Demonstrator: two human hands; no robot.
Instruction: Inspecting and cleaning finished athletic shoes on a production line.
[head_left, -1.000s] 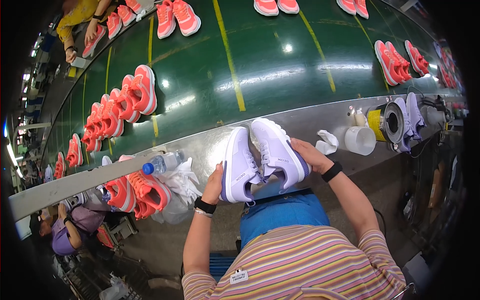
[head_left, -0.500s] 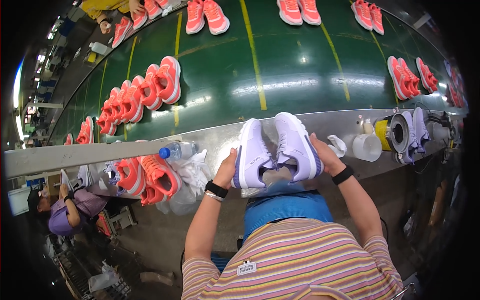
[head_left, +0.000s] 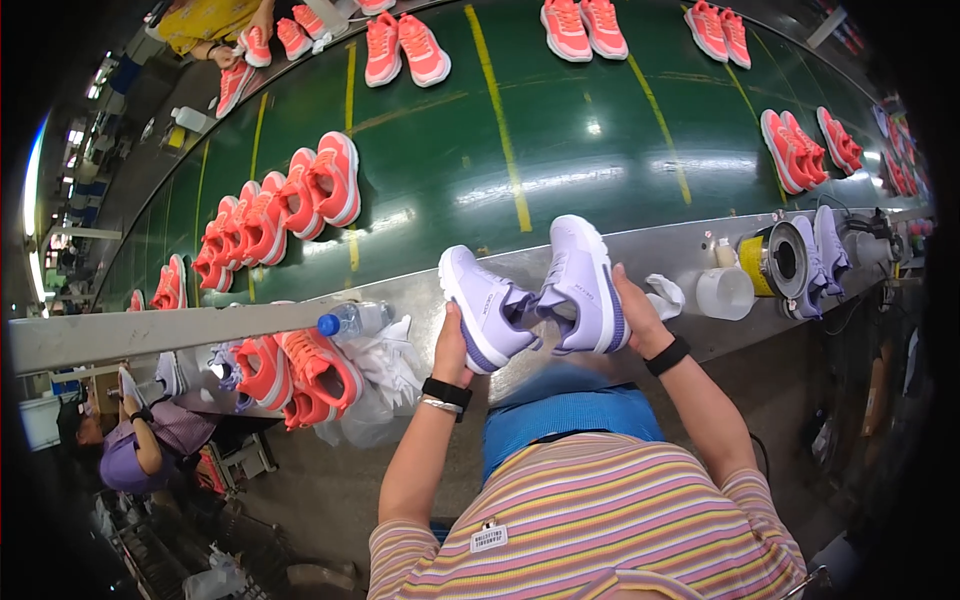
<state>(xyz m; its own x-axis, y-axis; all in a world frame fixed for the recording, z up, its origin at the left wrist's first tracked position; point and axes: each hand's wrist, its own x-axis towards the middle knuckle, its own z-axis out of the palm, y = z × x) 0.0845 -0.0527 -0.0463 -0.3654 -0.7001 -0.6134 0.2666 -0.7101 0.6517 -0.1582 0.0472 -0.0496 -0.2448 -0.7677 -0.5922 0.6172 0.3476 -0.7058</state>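
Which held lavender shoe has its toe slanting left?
The lavender shoe in the left hand: its toe angles left; the shoe in the right hand points nearly straight.

Lilac shoes [head_left: 572,262]: matt, cloth-like uppers above smooth, rubbery-looking white soles. Counter [head_left: 665,248]: smooth grey metal, dully shiny. Belt [head_left: 580,150]: glossy green, mirroring streaks of light. From my remote post I make out a clear plastic bottle [head_left: 367,318], a translucent plastic tub [head_left: 725,294] and crumpled, matt white paper or cloth [head_left: 388,362].

The far belt [head_left: 565,130] is leaving its middle open; a gray rail [head_left: 170,335] is blocking near left, a tub [head_left: 725,295] right.
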